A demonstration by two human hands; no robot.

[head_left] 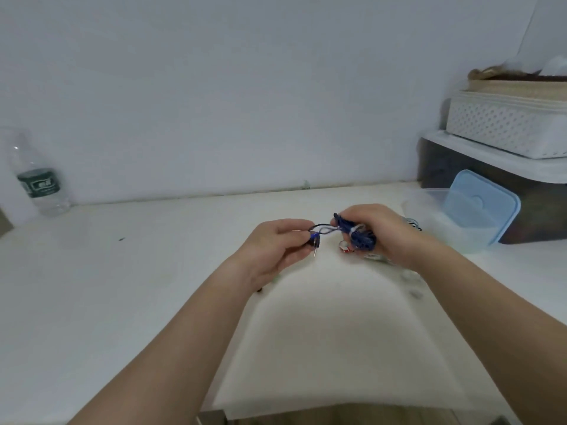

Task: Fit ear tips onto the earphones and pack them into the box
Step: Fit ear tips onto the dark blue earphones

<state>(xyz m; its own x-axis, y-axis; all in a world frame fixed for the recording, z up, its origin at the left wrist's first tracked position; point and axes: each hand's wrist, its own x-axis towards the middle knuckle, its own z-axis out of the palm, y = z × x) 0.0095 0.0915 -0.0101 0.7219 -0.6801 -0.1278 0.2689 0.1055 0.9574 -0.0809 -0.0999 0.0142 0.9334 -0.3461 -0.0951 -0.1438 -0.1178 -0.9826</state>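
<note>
Blue wired earphones point(362, 237), coiled into a tied bundle, were held above the white tabletop point(122, 286) at centre frame in the head view. The right hand point(380, 231) was clenched round the bundle; the left hand point(276, 246) pinched the dark end of the cable point(314, 242), with a short loop of cord spanning the two. The clear plastic box point(429, 216) stood just right of the right hand, a pale blue lid point(481, 204) tilted at its far side. A clear water bottle with green label point(36, 179) stood far left, well apart
</note>
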